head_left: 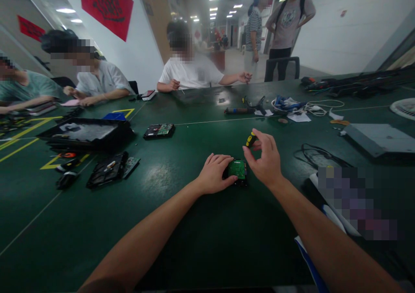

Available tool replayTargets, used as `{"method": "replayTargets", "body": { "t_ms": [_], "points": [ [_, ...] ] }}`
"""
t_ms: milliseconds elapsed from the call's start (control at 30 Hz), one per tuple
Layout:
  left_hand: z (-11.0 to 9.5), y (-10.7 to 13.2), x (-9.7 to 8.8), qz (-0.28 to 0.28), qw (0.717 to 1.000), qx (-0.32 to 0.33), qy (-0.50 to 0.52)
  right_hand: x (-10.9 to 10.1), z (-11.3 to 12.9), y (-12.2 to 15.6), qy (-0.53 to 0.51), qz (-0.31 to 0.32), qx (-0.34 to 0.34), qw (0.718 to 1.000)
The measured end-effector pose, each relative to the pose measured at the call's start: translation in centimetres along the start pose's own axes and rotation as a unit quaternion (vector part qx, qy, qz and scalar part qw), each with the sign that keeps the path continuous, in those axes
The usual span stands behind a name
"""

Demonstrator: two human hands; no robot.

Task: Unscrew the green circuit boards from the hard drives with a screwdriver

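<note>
**While the left hand [214,174] steadies a board [237,170], the right hand [264,159] pinches a tool [250,139]**

Where the board lies flat on the green counter [227,241], in front of the person, the left hand clasps its left side, fingers over the far edge and thumb along the near one. The right hand pinches the yellow-and-black tool between thumb and fingers, just beyond the board; its tip is too small to tell.

To the left, a second board [158,131] lies well apart from the hands, with a black case [125,132] past it and a black part [106,170] nearer the person. To the right are a black cable [311,148] and a grey box [382,138]; white cords [319,108] lie farther back.

Across the counter, a person in white [194,74] sits with a thin stick in one hand. Two people [253,36] [287,27] stand behind.
</note>
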State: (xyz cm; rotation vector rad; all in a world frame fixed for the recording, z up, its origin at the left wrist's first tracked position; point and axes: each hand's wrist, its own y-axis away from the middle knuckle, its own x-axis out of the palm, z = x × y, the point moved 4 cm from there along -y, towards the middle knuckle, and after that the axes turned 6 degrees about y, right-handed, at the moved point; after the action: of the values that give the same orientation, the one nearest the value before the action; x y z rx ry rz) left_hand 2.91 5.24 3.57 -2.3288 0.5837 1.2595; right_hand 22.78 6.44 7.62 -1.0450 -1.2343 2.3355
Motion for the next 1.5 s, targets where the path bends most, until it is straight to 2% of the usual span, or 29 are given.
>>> {"method": "replayTargets", "body": {
  "t_ms": [767,1000,1500],
  "points": [
    [-0.08,0.10,-0.02,0.001,1.000,-0.004,0.003,0.00,-0.05,0.08,-0.002,-0.003,0.008,1.000],
    [-0.17,0.07,-0.12,0.001,1.000,-0.007,0.008,-0.01,0.10,0.10,-0.014,0.014,0.006,1.000],
    [-0.07,0.06,0.01,0.001,1.000,-0.005,0.005,0.00,-0.06,0.19,-0.003,0.000,0.013,1.000]
  ]
}}
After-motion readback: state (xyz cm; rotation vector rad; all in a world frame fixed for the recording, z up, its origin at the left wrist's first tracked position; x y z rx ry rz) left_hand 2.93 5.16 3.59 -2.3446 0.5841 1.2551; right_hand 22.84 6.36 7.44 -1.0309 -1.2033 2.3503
